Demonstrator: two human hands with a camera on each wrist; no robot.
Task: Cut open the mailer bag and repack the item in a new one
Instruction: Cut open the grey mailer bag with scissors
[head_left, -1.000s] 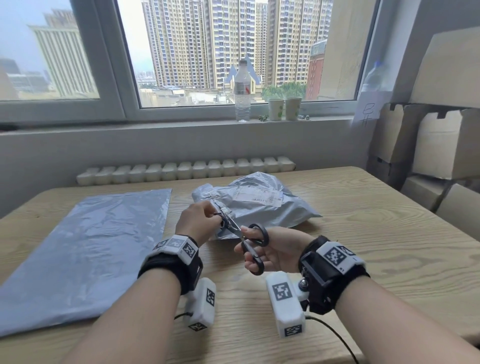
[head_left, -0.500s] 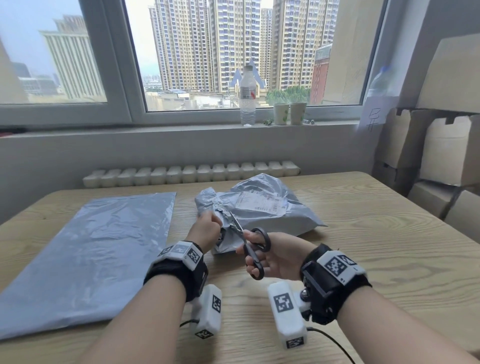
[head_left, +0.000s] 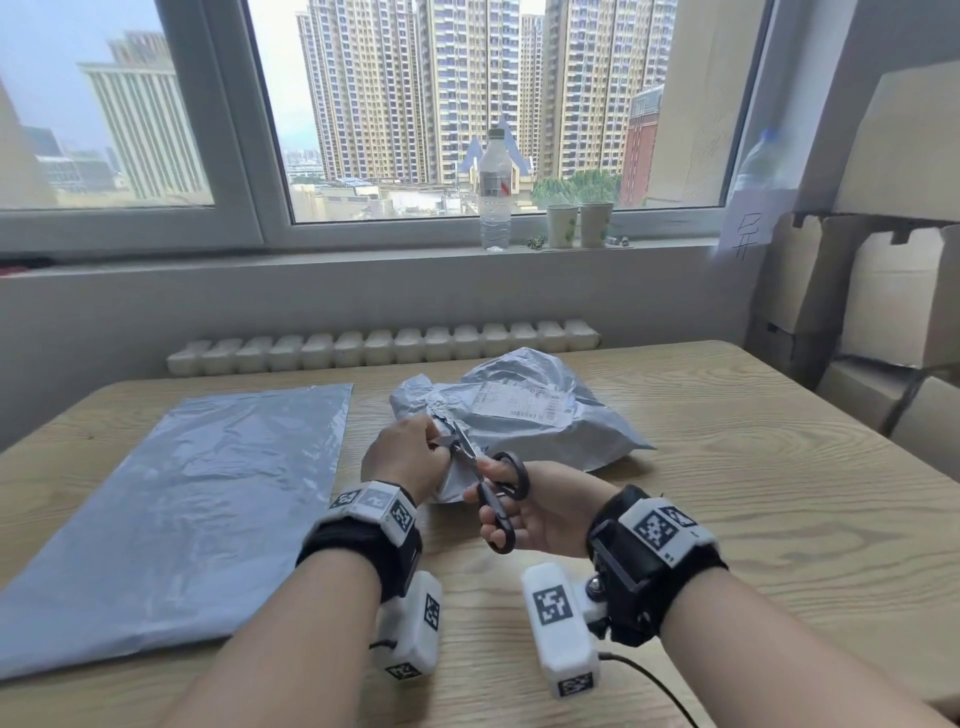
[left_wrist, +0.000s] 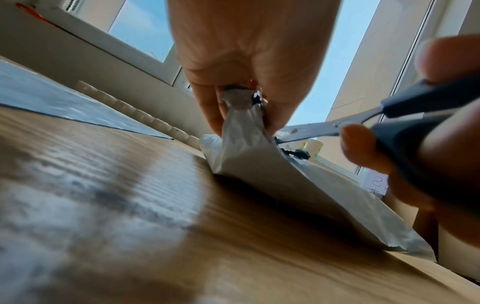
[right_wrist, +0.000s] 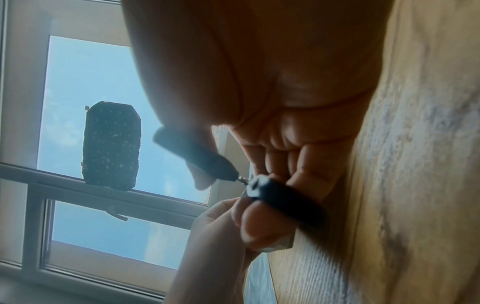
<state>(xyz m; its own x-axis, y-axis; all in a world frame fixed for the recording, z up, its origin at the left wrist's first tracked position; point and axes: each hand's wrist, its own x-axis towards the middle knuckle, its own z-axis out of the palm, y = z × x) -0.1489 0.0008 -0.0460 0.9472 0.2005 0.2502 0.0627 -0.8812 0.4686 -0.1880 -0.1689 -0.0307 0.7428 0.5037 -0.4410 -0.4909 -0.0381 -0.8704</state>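
head view: our left hand (head_left: 405, 457) pinches the near corner of the filled mailer bag (head_left: 519, 415) at frame centre; our right hand (head_left: 540, 506) grips scissors (head_left: 493, 488), blades pointing up-left into that corner. flat new bag (head_left: 176, 509) lies left, long axis running away from us.
left wrist view: fingers (left_wrist: 207, 107) clamp the lifted corner (left_wrist: 241, 115); blades (left_wrist: 311, 131) enter from the right.
right wrist view: fingers (right_wrist: 306, 164) curl through the handles (right_wrist: 285, 197).

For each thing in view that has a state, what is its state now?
Left hand: pinches the filled mailer's raised corner.
Right hand: grips the scissors.
Scissors: blades at the pinched corner.
Filled mailer: crumpled, bulging, label up.
New mailer: flat on the table.
Water bottle: upright on the sill.
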